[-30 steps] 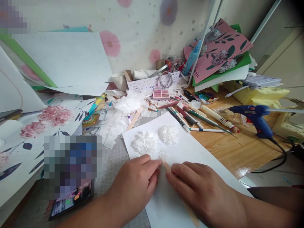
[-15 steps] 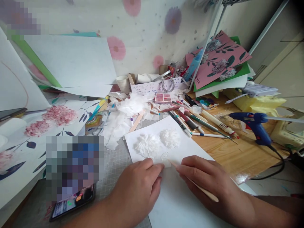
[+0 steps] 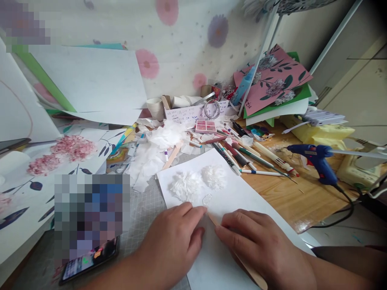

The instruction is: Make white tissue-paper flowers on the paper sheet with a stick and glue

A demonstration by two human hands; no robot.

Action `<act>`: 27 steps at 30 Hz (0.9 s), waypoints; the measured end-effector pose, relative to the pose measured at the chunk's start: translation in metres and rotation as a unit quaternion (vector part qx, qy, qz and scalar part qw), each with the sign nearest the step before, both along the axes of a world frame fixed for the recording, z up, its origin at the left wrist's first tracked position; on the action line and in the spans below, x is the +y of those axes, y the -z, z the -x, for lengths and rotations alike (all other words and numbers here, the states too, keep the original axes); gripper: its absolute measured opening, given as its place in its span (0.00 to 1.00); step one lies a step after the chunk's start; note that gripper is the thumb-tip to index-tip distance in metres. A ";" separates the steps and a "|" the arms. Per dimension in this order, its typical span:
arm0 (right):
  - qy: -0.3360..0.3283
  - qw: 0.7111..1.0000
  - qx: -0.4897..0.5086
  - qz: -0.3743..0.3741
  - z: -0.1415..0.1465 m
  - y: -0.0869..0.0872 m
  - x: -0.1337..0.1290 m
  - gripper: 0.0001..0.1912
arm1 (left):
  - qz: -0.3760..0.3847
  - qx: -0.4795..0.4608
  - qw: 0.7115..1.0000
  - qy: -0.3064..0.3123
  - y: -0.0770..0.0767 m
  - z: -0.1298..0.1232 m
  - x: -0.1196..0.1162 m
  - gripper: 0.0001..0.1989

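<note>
My right hand grips a flat wooden craft stick, its narrow tip pointing toward my left fingertips. My left hand rests on a white paper sheet with curled fingers, the index fingertip touching or almost touching the stick's tip. Whatever is under that fingertip is too small to make out. Just beyond it a clear, glossy blob lies on the sheet. Two fluffy white tissue flowers sit behind the blob: a larger one on the left and a smaller one on the right.
Crumpled white tissue is heaped behind the sheet. Several pens and brushes lie to its right, near a blue glue gun with a cable. A phone stands left of my arm, over a grey cutting mat.
The stick has swung steeper and its tip has moved left to my left fingertip, with my right hand shifting left and down. A small translucent tissue piece near the fingertips no longer shows.
</note>
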State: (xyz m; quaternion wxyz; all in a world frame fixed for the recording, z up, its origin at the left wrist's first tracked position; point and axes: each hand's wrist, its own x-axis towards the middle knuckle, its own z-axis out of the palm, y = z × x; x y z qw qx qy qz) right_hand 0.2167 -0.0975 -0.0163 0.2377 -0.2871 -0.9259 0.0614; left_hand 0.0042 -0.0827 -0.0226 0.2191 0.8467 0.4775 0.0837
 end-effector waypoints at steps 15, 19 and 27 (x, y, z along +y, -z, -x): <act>0.041 0.989 0.126 -0.063 -0.018 -0.019 0.026 0.15 | -0.007 0.081 0.995 0.060 -0.006 -0.005 0.000 0.17; 0.087 0.990 0.109 0.002 0.008 -0.025 0.081 0.13 | -0.021 0.098 0.992 0.071 -0.004 -0.006 0.001 0.19; 0.222 0.965 -0.105 0.095 0.081 -0.011 0.184 0.13 | -0.041 0.081 0.993 0.079 0.003 -0.005 0.002 0.22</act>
